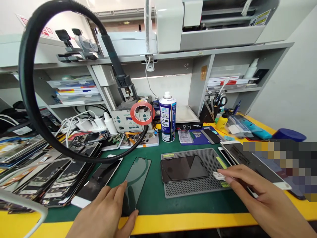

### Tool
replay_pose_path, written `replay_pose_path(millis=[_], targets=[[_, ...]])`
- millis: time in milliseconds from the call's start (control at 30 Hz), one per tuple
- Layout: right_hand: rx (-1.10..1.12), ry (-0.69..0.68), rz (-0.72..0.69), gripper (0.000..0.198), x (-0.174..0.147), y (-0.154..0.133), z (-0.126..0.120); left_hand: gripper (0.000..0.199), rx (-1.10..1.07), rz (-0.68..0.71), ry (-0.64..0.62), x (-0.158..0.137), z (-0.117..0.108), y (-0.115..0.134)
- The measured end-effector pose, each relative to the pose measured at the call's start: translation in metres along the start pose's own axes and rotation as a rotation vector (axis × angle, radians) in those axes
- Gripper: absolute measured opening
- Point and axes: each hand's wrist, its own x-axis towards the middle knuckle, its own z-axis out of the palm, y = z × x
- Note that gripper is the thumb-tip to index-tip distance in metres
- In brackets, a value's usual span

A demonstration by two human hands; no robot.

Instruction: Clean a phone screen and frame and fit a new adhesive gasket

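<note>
My left hand (105, 210) grips a clear, black-edged phone glass panel (138, 180) by its lower left part, fingers on its left edge and thumb at the bottom. The panel lies on or just over the green mat (155, 206); I cannot tell which. My right hand (257, 191) pinches a small crumpled white wipe (219, 176) between thumb and fingertips, above the right end of a grey perforated pad (190, 192). On that pad a dark smartphone (184, 168) lies flat, screen up, between my hands. Left of the glass, a phone screen (101, 177) rests on the mat.
Stacks of phone screens (66, 175) fill the left side. A black hose (27, 82) loops over them. A blue and white spray can (167, 117) stands behind the pad, beside a red tape roll (133, 114). A white-framed tablet (255, 162) lies at right.
</note>
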Motion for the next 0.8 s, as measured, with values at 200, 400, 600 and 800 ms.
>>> replay_pose_path(millis=[200,400,600,800], targets=[[-0.001,-0.016,0.007,0.03,0.004,0.0,0.001,0.066,0.032,0.017,0.001,0.005,-0.003,0.003],[-0.019,0.031,-0.062,0.025,0.016,-0.006,-0.006,0.06,0.028,-0.013,-0.03,0.006,-0.013,0.006],[-0.094,0.032,-0.042,0.026,0.033,-0.002,-0.011,0.044,-0.067,-0.016,0.041,0.003,-0.014,-0.004],[-0.162,-0.022,-0.026,0.032,0.059,0.0,-0.015,0.043,0.04,-0.106,0.231,0.002,-0.01,-0.018]])
